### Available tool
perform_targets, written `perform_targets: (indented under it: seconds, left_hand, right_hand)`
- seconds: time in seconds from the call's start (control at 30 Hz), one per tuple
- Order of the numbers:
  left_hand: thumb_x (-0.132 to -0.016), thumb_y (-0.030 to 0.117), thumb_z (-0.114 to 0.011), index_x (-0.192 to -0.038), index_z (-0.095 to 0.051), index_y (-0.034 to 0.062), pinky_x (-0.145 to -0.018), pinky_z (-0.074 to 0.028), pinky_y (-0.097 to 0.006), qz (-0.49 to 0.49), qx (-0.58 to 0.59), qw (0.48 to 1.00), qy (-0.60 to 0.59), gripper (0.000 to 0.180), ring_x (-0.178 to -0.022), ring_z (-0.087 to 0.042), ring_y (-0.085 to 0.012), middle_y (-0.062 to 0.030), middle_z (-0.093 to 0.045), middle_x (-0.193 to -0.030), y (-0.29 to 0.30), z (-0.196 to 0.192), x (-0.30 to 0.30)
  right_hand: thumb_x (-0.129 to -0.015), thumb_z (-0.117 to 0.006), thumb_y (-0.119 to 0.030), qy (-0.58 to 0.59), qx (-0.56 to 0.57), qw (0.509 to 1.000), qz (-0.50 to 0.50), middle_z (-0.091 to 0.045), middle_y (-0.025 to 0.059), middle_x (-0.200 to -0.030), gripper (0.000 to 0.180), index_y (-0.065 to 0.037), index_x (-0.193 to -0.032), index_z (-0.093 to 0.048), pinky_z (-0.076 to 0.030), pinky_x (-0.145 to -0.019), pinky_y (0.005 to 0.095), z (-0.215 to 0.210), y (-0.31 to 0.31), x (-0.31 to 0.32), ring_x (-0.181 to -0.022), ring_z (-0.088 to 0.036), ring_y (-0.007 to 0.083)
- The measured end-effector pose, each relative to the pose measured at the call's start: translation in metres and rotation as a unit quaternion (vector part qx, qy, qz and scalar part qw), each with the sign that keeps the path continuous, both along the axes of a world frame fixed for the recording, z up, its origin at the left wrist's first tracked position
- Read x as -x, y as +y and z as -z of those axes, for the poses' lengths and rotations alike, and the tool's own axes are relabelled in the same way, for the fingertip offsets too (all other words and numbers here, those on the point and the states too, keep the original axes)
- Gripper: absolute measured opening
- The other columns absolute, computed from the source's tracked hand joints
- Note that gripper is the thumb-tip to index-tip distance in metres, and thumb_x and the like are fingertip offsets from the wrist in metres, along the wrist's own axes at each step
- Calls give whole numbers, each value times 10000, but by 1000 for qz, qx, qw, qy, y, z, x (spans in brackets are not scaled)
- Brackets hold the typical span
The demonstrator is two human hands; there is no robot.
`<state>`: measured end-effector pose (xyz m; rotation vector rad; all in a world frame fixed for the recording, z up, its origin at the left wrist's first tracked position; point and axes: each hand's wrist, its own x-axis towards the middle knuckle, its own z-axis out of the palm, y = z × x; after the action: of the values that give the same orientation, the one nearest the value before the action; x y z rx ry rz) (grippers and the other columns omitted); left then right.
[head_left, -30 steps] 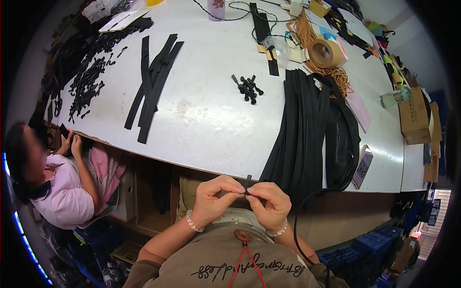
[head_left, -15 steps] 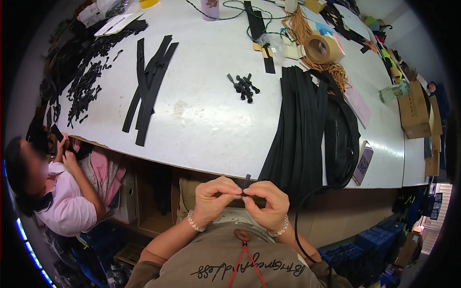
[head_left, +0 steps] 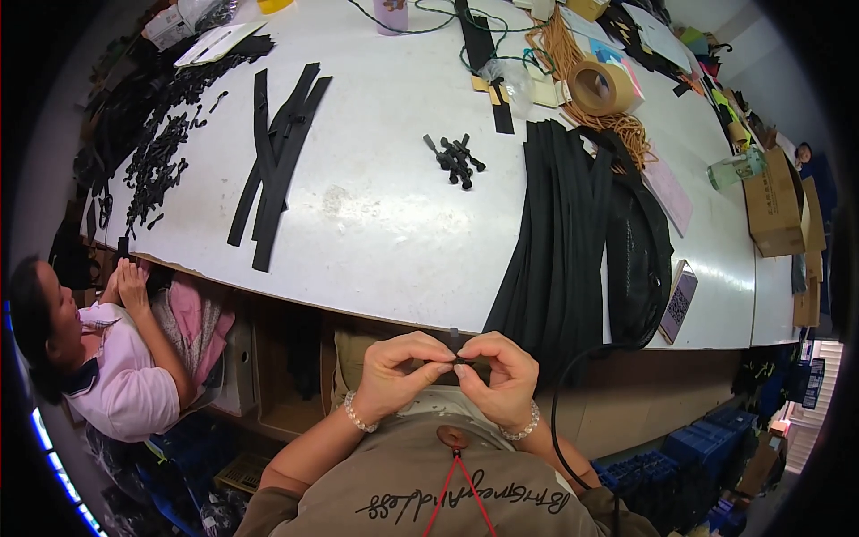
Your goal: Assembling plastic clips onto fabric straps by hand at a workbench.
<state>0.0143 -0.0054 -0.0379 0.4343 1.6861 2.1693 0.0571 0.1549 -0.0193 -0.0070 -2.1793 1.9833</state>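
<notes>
My left hand (head_left: 396,365) and my right hand (head_left: 498,369) meet in front of my body, just off the table's near edge. Thumbs and fingertips of both are pinched together on a small black strip-like piece (head_left: 455,337). Its short end sticks up between the hands; the rest is hidden by my fingers. Ahead on the white table (head_left: 385,242) lies a small heap of black pieces with knobbed ends (head_left: 456,161). Long black strips (head_left: 559,233) hang over the edge to the right of it, and a few shorter black strips (head_left: 277,161) lie crossed at the left.
Beside the hanging strips rests a black bag (head_left: 637,259), with a phone (head_left: 678,304) near it. Tape (head_left: 599,88) and orange cord (head_left: 631,143) are farther back. Many small black pieces (head_left: 157,170) cover the far left, where a co-worker (head_left: 125,376) sits holding a dark piece.
The black piece between my fingertips has tipped slightly to the left, while my hands stay nearly in place. The co-worker's hands have come together, and the dark piece there now points upward.
</notes>
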Motion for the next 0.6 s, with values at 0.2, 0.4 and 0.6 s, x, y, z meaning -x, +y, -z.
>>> perform_targets:
  seconds: [0.2, 0.4, 0.6]
  left_hand:
    - [-728, -96, -638, -831, -646, -7, -687, -488, -255, -17, 8, 1000, 19, 137, -785, -614, -164, -95, -652, -846, 0, 1, -2]
    - [-722, -90, -644, -810, -652, -7, -669, -494, -259, -43, 30, 998, 45, 121, -761, -621, -169, -94, -658, -817, 0, 2, -3]
    - [-725, -106, -635, -797, -654, -14, -662, -496, -252, -48, 11, 998, 30, 118, -758, -618, -160, -101, -655, -815, 1, 3, -5]
  right_hand:
    - [-672, -649, 80, -40, 79, 996, 22, -603, 85, -836, 171, 30, -822, -583, -462, -697, 228, 5, -5, -3, -768, -585, 140]
    - [-659, -643, 102, 10, -48, 999, 15, -597, 92, -809, 184, 38, -819, -580, -459, -672, 232, -5, -3, 1, -739, -574, 143]
    - [-648, -675, 52, 40, -82, 996, 13, -621, 89, -778, 175, 2, -797, -597, -495, -624, 249, -8, -1, 4, -690, -616, 179]
